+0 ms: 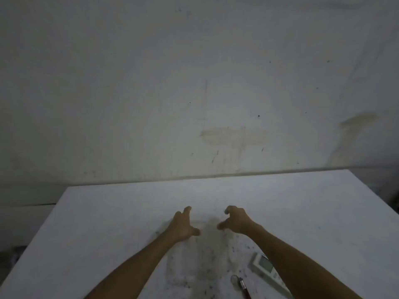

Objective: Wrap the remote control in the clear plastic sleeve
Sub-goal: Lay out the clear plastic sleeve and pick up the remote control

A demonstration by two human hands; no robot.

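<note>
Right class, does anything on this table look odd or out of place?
Yes: dark specks soil the white table between the forearms, and the remote control lies askew, partly under the right forearm. No clear sleeve is discernible.

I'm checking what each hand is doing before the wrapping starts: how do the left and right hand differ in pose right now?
The left hand has its fingers stretched forward and thumb spread wide; the right hand has its fingers curled into a claw. The right forearm crosses over the white remote control; the left forearm covers nothing. Both hands are empty, over the white table, thumbs facing each other.
</note>
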